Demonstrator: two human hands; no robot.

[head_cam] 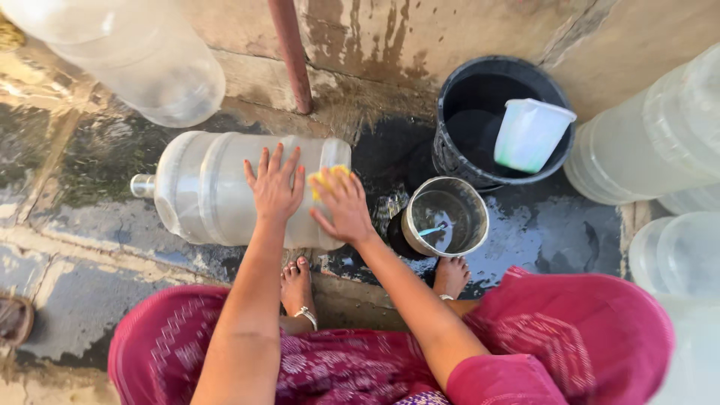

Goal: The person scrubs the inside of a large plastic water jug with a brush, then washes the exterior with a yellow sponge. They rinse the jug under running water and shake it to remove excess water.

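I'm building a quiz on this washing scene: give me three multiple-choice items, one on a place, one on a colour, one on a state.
1. Where is the white jug?
A in the black bucket
B on the lying bottle
C by the pipe

2. What colour is the sponge?
A blue
B yellow
C red

3. How does the big bottle under the hands lie?
A upright
B upside down
C on its side

Answers: 1 A, it leans inside the rim; 2 B, yellow shows under the right hand; 3 C, its neck points sideways, the left hand flat on it.

Yellow sponge (328, 178) mostly under right hand (345, 206)
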